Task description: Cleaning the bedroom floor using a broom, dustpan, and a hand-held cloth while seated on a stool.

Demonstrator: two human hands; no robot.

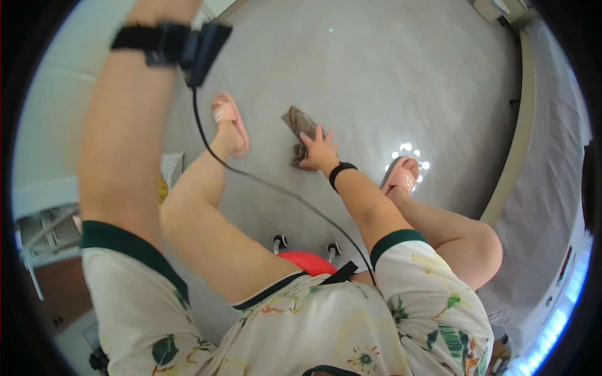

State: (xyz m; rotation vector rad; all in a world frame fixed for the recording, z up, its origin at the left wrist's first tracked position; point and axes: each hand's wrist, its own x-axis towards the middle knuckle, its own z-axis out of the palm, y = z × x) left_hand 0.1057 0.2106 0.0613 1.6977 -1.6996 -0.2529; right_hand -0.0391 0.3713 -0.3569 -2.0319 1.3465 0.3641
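Observation:
A crumpled grey-brown cloth (293,120) lies on the floor between my feet. My right hand (321,152) reaches down over its right side, fingers spread and touching it. Part of the cloth is hidden under that hand. My left arm is raised along the left of the view and runs out past the top edge, so my left hand does not show. A black strap with a dark device (188,47) sits on my left forearm, and a thin black cable (263,180) hangs from it across my lap. A black band (342,174) circles my right wrist.
My feet in pink slides (233,119) stand apart on the shiny grey floor (389,75). Under me show a red seat (307,262) and small casters (334,252). A bed-like piece with a grey cover (545,156) runs along the right. White furniture (47,200) stands at the left.

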